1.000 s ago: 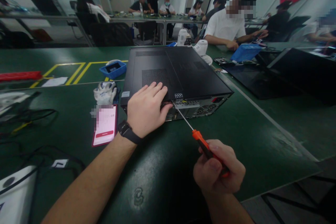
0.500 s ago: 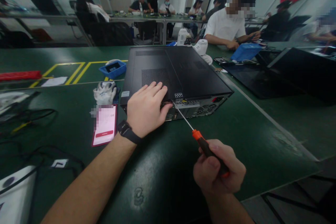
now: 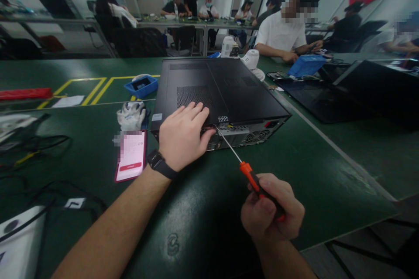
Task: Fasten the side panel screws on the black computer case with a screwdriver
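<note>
While the left hand [image 3: 183, 139] lies spread over the near edge of the black computer case [image 3: 248, 93] on the green table [image 3: 203, 218], the right hand [image 3: 275, 207]'s got a screwdriver [image 3: 249, 174] gripped, tip at the back panel [image 3: 240, 138]. Pushing off-angle could easily slip it into that left thumb [image 3: 207, 139].

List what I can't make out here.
In the head view:
Tip of the screwdriver: too small against the black case.
Part of its handle: covered by the right hand.
Part of the near panel: behind the left hand.
Phone text: too small, partly pixelated.
White device: cut off by left edge.
</note>
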Available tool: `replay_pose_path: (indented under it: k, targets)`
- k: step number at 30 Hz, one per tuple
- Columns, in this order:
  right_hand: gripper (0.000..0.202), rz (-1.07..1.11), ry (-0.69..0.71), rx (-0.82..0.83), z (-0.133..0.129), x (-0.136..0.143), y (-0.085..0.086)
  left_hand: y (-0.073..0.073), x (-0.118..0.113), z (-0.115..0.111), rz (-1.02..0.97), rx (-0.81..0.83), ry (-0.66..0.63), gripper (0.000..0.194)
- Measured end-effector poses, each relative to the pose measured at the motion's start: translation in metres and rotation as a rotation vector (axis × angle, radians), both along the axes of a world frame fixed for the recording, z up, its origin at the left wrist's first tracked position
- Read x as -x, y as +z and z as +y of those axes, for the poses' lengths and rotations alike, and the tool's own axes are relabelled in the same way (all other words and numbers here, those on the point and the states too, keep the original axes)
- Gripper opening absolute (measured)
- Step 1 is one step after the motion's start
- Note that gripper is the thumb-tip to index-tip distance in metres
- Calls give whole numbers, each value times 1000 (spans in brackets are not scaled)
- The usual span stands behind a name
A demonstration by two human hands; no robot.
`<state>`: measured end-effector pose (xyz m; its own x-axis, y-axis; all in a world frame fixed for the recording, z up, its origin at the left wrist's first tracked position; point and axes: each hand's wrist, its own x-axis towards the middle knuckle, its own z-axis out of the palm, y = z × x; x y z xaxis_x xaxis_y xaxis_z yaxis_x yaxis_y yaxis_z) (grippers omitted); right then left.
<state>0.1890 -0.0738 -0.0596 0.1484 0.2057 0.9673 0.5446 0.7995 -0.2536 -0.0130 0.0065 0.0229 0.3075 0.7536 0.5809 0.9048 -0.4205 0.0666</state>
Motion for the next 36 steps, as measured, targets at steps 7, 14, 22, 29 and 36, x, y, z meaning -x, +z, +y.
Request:
replay_pose_path:
  k: [7, 14, 22, 29, 36]
  targets:
    - [33, 81, 53, -49, 6, 6, 0, 0, 0, 0, -3, 1, 2, 45]
    - [34, 69, 14, -6, 3, 4, -2, 0, 0, 0, 3, 5, 4, 47]
    - [36, 37, 59, 26, 0, 0, -2, 0, -1, 0, -1, 8, 4, 46]
    - [39, 22, -3, 33, -3, -2, -1, 0, 0, -1, -6, -2, 1, 47]
    - [35, 45, -31, -46, 5, 2, -6, 0, -1, 0, -5, 1, -3, 47]
